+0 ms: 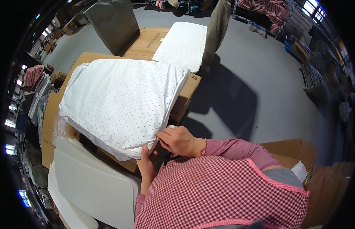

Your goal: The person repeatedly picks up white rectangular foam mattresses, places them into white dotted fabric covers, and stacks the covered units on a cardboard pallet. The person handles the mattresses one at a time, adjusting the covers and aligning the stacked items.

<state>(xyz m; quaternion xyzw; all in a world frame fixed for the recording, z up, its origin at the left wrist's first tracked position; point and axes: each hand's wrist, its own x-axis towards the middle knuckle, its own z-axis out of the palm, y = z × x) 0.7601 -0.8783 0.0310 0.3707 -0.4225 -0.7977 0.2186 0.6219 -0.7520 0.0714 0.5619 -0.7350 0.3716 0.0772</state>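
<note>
A large white cushion (120,99) in a cover with small grey dots lies flat across cardboard in front of me, its nearest corner pointing at my body. My left hand (147,164) grips that corner, thumb on top and fingers at the edge. Just to its right, my right hand (179,139) is closed in a pinch on the cover's side edge. Whether a zipper or only a seam is between those fingertips cannot be made out. Thin clear film or loose fabric hangs along the cushion's near left edge.
Beyond lies another white dotted piece (183,44) on a cardboard box (145,42), between two upright grey panels (114,24). Stacked whitish sheets (93,179) stand at my left. Open cartons (284,149) are at my right, and loaded racks (315,72) line the far right.
</note>
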